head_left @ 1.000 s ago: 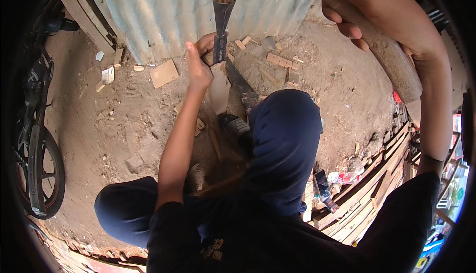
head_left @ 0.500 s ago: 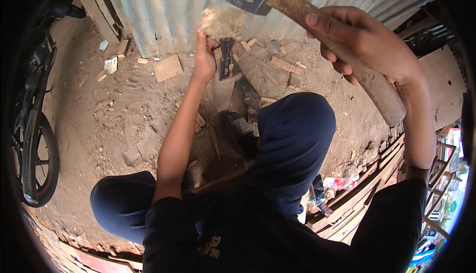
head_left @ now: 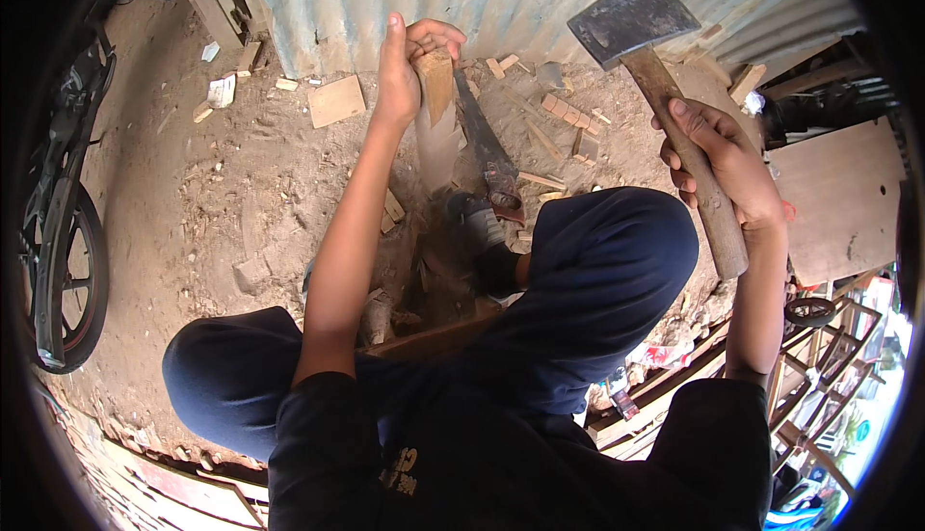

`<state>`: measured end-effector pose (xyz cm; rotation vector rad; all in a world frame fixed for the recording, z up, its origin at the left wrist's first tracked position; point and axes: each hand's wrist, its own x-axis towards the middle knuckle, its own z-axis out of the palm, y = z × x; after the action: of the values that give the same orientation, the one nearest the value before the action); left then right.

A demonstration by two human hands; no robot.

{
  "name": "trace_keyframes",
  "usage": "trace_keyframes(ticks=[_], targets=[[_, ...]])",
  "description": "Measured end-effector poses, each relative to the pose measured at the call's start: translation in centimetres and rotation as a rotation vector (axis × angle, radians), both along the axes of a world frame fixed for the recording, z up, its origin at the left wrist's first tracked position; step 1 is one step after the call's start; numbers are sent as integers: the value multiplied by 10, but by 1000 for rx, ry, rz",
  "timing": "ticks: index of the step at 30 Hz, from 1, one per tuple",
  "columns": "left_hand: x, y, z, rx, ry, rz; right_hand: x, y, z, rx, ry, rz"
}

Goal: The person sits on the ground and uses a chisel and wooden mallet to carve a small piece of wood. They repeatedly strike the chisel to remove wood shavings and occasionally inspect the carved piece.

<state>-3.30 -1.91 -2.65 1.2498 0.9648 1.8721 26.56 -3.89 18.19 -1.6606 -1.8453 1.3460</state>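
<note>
My right hand [head_left: 718,160] is wrapped round the wooden handle of a hatchet [head_left: 636,22], whose broad dark metal head is raised over the ground at the right. In my left hand [head_left: 409,68] a short wooden block [head_left: 436,85] stands on end, gripped near its top with the fingers behind it. Beneath the block is a pale, blurred shape [head_left: 438,150] that I cannot make out. Close to the right of it a long dark tool with a reddish end [head_left: 487,146], perhaps a saw, lies on the dirt. The hatchet head and the block are well apart.
A corrugated metal sheet [head_left: 385,1] forms a wall ahead. Wood offcuts [head_left: 568,112] and a flat square board [head_left: 336,101] lie on the dirt. A motorcycle [head_left: 72,242] stands at the left. Planks and a large panel [head_left: 838,199] are at the right, near my bent knees.
The hatchet has moved right and its head has turned upright, away from my left hand. The wooden block, blurred and higher before, is now lower and steadier in my left hand.
</note>
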Motion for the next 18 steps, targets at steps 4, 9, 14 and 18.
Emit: trace_keyframes(ticks=[4,9,14,18], targets=[[-2,-1,-4,49,90,48,46,24,-36,-217,199,-120],[-7,4,-6,110,72,99,100,62,-143,-361,480,-336],[-10,13,-3,104,95,136,165,44,-288,-445,245,-499],[-3,18,1,44,107,81,207,7,-360,-548,84,-596]])
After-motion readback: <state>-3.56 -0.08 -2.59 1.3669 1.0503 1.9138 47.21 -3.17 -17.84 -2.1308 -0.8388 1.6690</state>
